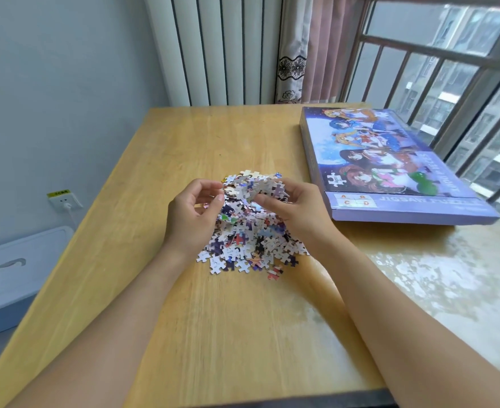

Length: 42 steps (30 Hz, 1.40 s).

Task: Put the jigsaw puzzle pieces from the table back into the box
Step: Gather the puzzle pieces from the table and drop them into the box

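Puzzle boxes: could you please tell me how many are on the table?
1. The box lies closed at the table's far right, beside the window; none other shows.

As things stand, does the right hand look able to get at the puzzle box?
Probably yes: the puzzle box lies closed just right of the right hand, nothing between them, though that hand grips puzzle pieces.
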Available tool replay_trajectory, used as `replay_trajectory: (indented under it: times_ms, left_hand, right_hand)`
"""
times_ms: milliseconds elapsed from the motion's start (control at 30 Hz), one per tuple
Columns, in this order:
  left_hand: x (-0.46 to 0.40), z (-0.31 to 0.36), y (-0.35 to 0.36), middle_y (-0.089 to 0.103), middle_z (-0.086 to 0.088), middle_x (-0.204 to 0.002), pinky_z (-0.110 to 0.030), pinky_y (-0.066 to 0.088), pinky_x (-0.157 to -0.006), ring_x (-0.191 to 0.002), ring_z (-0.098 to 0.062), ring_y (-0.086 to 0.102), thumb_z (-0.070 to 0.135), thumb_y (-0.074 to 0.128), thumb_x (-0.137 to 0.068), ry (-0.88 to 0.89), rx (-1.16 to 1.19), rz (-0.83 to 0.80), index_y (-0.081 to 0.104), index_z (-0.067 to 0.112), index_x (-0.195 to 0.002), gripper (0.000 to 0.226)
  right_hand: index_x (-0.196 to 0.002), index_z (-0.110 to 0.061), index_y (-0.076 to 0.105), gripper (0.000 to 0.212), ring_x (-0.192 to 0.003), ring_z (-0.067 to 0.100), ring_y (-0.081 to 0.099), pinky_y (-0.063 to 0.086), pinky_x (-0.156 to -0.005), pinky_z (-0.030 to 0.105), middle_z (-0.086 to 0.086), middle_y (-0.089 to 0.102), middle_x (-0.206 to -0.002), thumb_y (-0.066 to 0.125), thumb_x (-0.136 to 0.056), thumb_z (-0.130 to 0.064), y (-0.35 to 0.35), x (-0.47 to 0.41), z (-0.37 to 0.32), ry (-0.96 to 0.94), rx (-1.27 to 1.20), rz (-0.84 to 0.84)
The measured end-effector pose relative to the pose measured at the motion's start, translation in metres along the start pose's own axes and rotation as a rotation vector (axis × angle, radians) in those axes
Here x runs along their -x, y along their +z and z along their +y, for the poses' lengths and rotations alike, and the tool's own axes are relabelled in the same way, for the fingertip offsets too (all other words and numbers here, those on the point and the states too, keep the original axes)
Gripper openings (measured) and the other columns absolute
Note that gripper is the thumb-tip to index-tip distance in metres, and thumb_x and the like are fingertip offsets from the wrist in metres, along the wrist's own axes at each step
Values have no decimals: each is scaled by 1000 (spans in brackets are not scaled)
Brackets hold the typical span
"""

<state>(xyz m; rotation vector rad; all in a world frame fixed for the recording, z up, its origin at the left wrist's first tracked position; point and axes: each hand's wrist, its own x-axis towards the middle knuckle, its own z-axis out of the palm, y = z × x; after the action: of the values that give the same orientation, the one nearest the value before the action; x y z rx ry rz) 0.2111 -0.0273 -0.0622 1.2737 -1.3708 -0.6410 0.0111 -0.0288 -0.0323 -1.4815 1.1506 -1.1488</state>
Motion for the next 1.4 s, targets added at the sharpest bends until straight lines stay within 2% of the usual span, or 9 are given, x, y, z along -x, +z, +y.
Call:
replay_trajectory:
  times_ms: [167, 300, 433, 600, 700, 833, 933, 1233, 1400]
  left_hand:
    - [9, 10, -2, 71, 5, -96, -28, 56, -77, -91, -8, 66, 11, 66, -93, 62, -34, 20, 68, 27, -101, 18]
    - [5, 36, 9, 69, 9, -99, -16, 51, -71, -89, -2, 63, 10, 69, -90, 171, -187, -107, 66, 26, -106, 23]
    - [0, 55, 41, 59, 6, -121, -24, 43, -95, -109, -9, 55, 12, 76, -83, 358, -500, -422, 58, 23, -129, 49]
    - [2, 74, 101, 52, -2, -142, -32, 33, -110, -129, -22, 46, 19, 82, -79, 525, -648, -605, 51, 19, -141, 69]
    - [-2, 74, 127, 65, -2, -128, -38, 46, -100, -119, -25, 56, 19, 76, -83, 643, -658, -563, 64, 18, -128, 47]
    - [-11, 84, 143, 75, 1, -99, -30, 47, -71, -92, -22, 66, 27, 58, -92, 513, -490, -389, 75, 21, -107, 23]
    - [-22, 107, 152, 74, 0, -92, -16, 42, -69, -81, -15, 63, 16, 65, -95, 389, -257, -249, 77, 14, -105, 15]
    - [-57, 157, 152, 72, -6, -84, -41, 53, -75, -78, -30, 60, 28, 67, -95, 332, -106, -167, 74, 21, -97, 10]
    - [-60, 169, 150, 72, 7, -88, -36, 55, -80, -85, -21, 64, 27, 67, -95, 336, -70, -187, 75, 25, -94, 8]
  right_hand:
    - [-97, -12, 77, 13, -85, 21, 73, 60, -79, 36, 0, 78, -90, 79, -86, -18, -14, 23, -11, 60, -130, 13]
    - [-95, -9, 75, 7, -89, 25, 71, 61, -81, 32, 9, 74, -92, 74, -88, -9, -45, 46, -13, 244, -300, -40]
    - [-97, -2, 74, 10, -86, 25, 68, 61, -76, 29, 12, 73, -93, 72, -88, -5, -76, 74, -2, 383, -369, -18]
    - [-108, 2, 72, 21, -89, 22, 71, 61, -80, 29, 11, 73, -101, 72, -88, -5, -122, 104, 10, 478, -406, 70]
    - [-110, 3, 72, 26, -90, 21, 72, 61, -76, 27, 12, 74, -102, 75, -86, -5, -142, 110, 9, 520, -423, 123]
    - [-109, 2, 72, 30, -97, 26, 73, 59, -90, 36, 16, 74, -110, 80, -81, -6, -158, 108, 6, 556, -442, 187]
    - [-108, 2, 70, 28, -92, 28, 74, 62, -80, 32, 17, 74, -105, 79, -82, -6, -170, 101, -7, 541, -485, 231]
    - [-118, 5, 61, 35, -98, 31, 72, 63, -64, 28, 15, 52, -125, 75, -87, 0, -190, 50, -80, 544, -513, 294]
    - [-115, -7, 60, 35, -109, 35, 67, 61, -58, 27, 13, 29, -154, 76, -86, 0, -196, 28, -97, 572, -395, 345]
